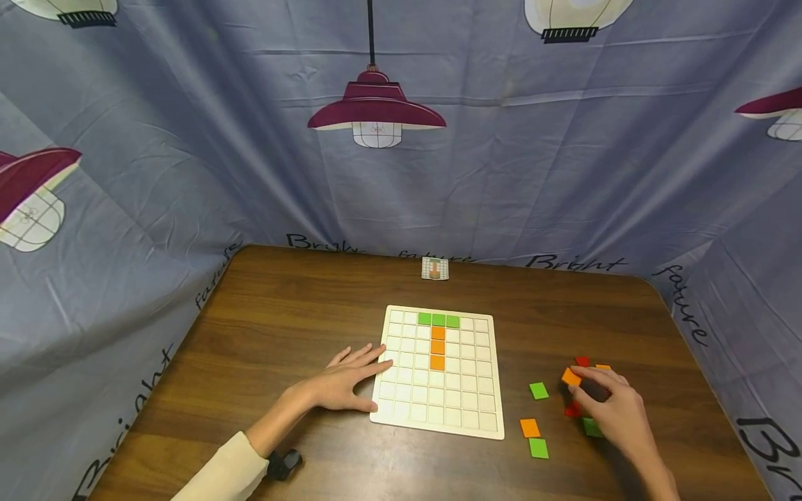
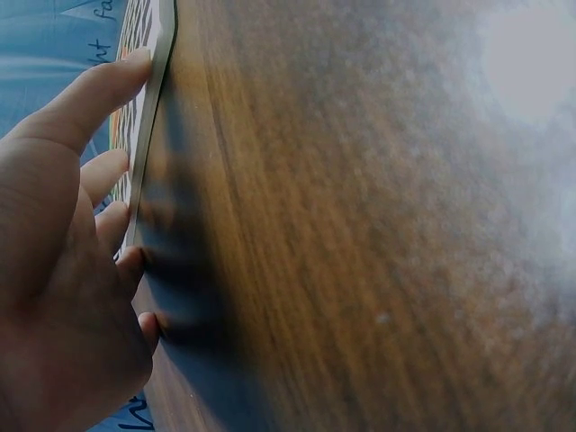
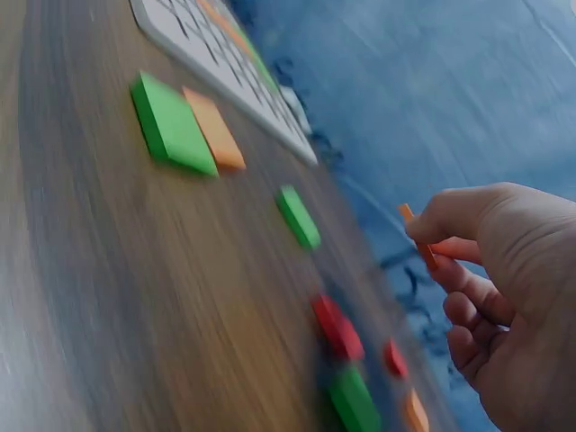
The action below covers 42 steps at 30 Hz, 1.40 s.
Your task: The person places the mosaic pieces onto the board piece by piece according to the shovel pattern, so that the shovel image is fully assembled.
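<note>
My right hand [image 1: 617, 410] pinches an orange square tile [image 1: 570, 377] between thumb and fingers; in the right wrist view the tile [image 3: 418, 238] is held up off the table. My left hand [image 1: 344, 379] lies with fingers spread along the left edge of a white grid board [image 1: 464, 400], fingertips on its rim. On the board, three green tiles [image 1: 438, 320] form a row at the top, and three orange tiles [image 1: 437, 348] run down from the middle one. Around the right hand lie red tiles [image 1: 583, 361], another orange tile [image 1: 603, 367] and a green tile [image 1: 592, 427].
Between board and right hand lie a green tile [image 1: 539, 391], an orange tile [image 1: 529, 428] and another green one [image 1: 538, 448]. A small printed card [image 1: 435, 268] sits at the table's back edge. A black object [image 1: 285, 465] shows beside the left sleeve. Blue curtains [image 1: 401, 195] surround the table.
</note>
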Motion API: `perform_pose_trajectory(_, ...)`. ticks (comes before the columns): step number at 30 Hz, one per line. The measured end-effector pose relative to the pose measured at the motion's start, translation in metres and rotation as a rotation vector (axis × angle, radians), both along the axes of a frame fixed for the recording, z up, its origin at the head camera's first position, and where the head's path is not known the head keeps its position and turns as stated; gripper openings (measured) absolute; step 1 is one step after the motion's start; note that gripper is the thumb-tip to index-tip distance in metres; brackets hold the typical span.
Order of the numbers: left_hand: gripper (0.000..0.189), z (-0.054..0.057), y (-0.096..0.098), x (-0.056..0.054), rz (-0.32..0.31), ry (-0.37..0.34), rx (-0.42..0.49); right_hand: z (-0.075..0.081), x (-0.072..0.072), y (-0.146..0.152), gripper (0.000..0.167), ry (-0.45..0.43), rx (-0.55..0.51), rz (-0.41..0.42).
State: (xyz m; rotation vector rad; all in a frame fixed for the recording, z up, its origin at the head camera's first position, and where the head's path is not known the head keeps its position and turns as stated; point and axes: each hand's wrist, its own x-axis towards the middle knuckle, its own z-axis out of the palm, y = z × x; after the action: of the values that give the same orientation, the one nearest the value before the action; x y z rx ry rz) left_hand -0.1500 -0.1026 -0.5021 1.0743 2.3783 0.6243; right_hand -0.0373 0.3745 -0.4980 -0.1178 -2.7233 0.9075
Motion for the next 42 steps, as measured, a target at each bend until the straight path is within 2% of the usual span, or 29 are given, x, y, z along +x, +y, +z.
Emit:
perform_pose_trajectory(9, 0.080, 0.001, 0.000, -0.001, 0.002, -0.005, -0.006, 0.000, -0.020, -0.059, 0.030, 0.066, -0.028, 0.169)
perform_pose_trajectory(21, 0.081, -0.002, -0.001, -0.001, 0.002, -0.006, -0.008, -0.009, -0.040, -0.127, 0.030, 0.026, -0.067, 0.350)
perform_pose_trajectory(29, 0.081, -0.002, 0.000, -0.002, -0.001, -0.004, 0.004, -0.018, -0.054, -0.152, 0.029, 0.044, -0.090, 0.388)
perform_pose_trajectory(38, 0.080, -0.002, 0.000, -0.002, -0.004, 0.000, 0.012, -0.022, -0.059, -0.169, 0.026, -0.005, -0.093, 0.397)
perform_pose_trajectory(42, 0.080, -0.002, 0.001, -0.002, -0.004, -0.002, 0.016, -0.025, -0.061, -0.171, 0.026, 0.013, -0.082, 0.401)
